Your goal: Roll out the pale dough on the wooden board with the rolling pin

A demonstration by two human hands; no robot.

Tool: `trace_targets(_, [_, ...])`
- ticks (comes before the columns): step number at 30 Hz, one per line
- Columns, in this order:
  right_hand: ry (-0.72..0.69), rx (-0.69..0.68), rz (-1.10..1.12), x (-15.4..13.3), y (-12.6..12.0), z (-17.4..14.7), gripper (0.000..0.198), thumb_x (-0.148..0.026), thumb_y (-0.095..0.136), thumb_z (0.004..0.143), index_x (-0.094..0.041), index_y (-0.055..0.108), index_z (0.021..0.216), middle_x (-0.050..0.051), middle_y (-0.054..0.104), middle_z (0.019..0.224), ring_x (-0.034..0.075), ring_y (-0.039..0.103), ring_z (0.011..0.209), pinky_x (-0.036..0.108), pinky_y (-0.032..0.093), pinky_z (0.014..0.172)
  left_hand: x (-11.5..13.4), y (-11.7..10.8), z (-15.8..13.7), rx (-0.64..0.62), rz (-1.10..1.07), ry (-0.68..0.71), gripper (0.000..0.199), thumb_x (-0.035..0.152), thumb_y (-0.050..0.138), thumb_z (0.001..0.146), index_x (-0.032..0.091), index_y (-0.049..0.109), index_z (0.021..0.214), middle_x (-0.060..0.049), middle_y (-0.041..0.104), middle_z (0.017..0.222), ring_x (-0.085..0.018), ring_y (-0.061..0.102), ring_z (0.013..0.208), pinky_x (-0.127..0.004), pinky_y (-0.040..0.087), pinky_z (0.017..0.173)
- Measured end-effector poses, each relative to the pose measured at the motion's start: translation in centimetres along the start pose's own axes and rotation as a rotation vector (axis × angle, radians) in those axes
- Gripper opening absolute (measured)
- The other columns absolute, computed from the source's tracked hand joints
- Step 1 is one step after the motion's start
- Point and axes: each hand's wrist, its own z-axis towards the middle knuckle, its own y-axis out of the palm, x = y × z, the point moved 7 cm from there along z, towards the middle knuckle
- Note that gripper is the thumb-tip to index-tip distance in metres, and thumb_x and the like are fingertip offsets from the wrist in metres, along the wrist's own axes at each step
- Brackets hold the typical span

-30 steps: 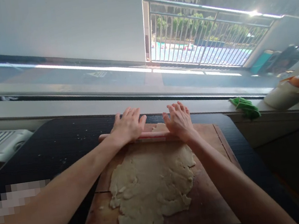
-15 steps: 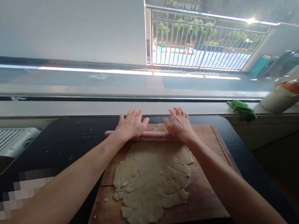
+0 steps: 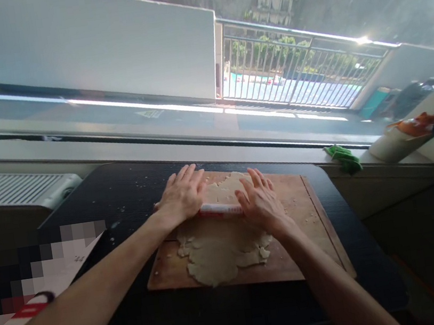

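A sheet of pale dough [image 3: 218, 259] with ragged, cracked edges lies on a wooden board [image 3: 301, 242]. Across its far half rests a rolling pin [image 3: 221, 209], white with red marks in the part that shows. My left hand [image 3: 184, 193] lies over the pin's left part, palm down, fingers stretched forward. Over the right part, my right hand [image 3: 261, 199] presses with its fingers spread and thumb apart. Both palms hide the ends of the pin. Some dough shows beyond the pin, between the hands.
The board lies on a dark table [image 3: 125, 197] dusted with flour and crumbs. Behind it runs a windowsill with a green cloth [image 3: 343, 159] and a white pot [image 3: 394, 146]. A radiator [image 3: 23, 190] stands at the left, and a pale printed sheet [image 3: 79, 260] is partly blurred.
The rolling pin and both hands have come back toward me over the dough, so more dough shows beyond the pin. The view has shifted, with the board's near edge now higher in it.
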Motion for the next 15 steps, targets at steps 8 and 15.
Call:
trace_targets(8, [-0.078, -0.053, -0.054, -1.6, 1.4, -5.8, 0.050, -0.044, 0.028, 0.097, -0.019, 0.052, 0.132, 0.007, 0.041, 0.147, 0.025, 0.021, 0.142, 0.042, 0.017, 0.114, 1.4, 0.2, -7.4, -0.112, 0.024, 0.182, 0.058, 0.046, 0.023, 0.095, 0.015, 0.045, 0.139, -0.009, 0.038, 0.149, -0.022, 0.028, 0.140, -0.046, 0.017, 0.115])
trace_targets(15, [0.063, 0.033, -0.110, -0.5, 1.2, -2.3, 0.053, -0.043, 0.033, 0.095, -0.013, 0.045, 0.138, 0.013, 0.031, 0.151, 0.028, 0.022, 0.141, 0.045, 0.020, 0.113, 0.7, 0.5, -3.4, -0.139, 0.014, 0.027, 0.061, 0.046, 0.021, 0.094, 0.013, 0.038, 0.142, -0.012, 0.034, 0.151, -0.028, 0.024, 0.142, -0.056, 0.019, 0.111])
